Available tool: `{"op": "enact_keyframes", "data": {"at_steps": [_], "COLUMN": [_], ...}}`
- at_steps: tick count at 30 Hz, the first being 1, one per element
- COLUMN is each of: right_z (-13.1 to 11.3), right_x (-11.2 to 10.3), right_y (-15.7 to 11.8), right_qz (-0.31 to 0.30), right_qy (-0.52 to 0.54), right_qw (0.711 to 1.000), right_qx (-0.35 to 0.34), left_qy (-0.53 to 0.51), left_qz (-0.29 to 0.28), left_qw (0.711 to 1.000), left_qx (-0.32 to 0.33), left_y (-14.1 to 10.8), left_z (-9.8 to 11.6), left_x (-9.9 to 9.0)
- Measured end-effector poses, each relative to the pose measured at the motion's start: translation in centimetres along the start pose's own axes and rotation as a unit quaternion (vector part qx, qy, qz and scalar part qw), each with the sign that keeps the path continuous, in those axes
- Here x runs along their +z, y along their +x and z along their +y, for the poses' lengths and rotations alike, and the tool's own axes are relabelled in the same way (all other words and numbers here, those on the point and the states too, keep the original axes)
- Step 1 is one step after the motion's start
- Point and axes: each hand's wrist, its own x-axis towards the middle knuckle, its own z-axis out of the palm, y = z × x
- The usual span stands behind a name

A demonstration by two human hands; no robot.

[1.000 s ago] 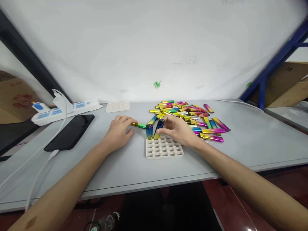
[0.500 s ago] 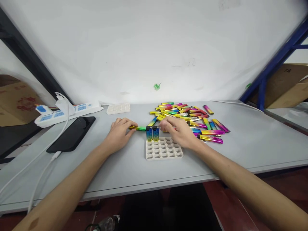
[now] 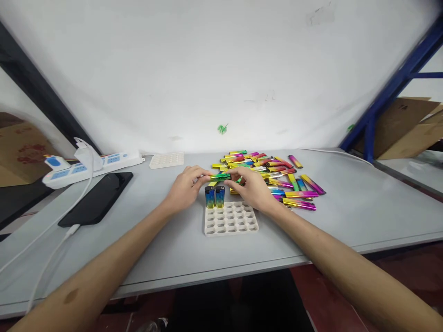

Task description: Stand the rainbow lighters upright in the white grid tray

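A shiny green lighter [image 3: 219, 177] is held level above the table between both hands. My left hand [image 3: 186, 189] pinches its left end, and the fingers of my right hand [image 3: 255, 188] close on the right end. Just below, two blue-and-yellow lighters [image 3: 210, 197] stand upright side by side in the back left holes of a white tray [image 3: 231, 233] with rows of holes. Right beside and behind my right hand lies a loose heap of metallic multicoloured lighters [image 3: 300, 204]. The fingers partly hide the green lighter's ends.
A second white holed tray [image 3: 167, 160] lies near the wall. At left are a black phone [image 3: 97, 198] on a white cable and a power strip [image 3: 93, 167] with plugs. Cardboard boxes [image 3: 26, 154] stand beyond the table's sides, and a blue frame [image 3: 369, 133] rises at right.
My left hand has lifted the green lighter off the table and moved right with it. My right hand now grips its other end. The view has shifted slightly.
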Motion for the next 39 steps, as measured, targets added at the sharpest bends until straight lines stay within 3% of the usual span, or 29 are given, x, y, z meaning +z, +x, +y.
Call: {"op": "enact_keyframes", "data": {"at_steps": [6, 10, 13, 18, 24, 32, 39], "right_z": [0.0, -0.3, -0.7, -1.0, -0.4, 0.0, -0.5], "right_x": [-1.1, -1.5, -1.8, -1.8, -1.4, -1.6, -1.7], "right_y": [0.4, 0.5, 0.4, 0.1, -0.2, -0.4, -0.2], "right_qz": [0.086, 0.109, 0.094, -0.004, -0.061, -0.056, -0.028], "right_qy": [0.174, 0.31, 0.346, 0.348, 0.316, 0.291, 0.287], "right_qw": [0.977, 0.927, 0.911, 0.91, 0.917, 0.934, 0.928], "right_qx": [0.093, 0.182, 0.205, 0.225, 0.237, 0.201, 0.236], "left_qy": [-0.005, 0.067, 0.088, 0.087, 0.112, 0.141, 0.126], "left_qz": [0.034, -0.034, -0.054, -0.047, -0.038, -0.04, -0.021], "left_qw": [0.999, 0.997, 0.995, 0.994, 0.99, 0.986, 0.987], "left_qx": [-0.01, -0.002, -0.004, -0.046, -0.079, -0.08, -0.095], "left_y": [2.5, 2.6, 2.0, 1.0, 0.8, 0.8, 0.7], "left_z": [-0.6, -2.2, -2.4, -2.0, -2.0, -1.7, -1.4], "left_x": [1.5, 2.2, 2.2, 1.2, 0.8, 0.7, 0.5]}}
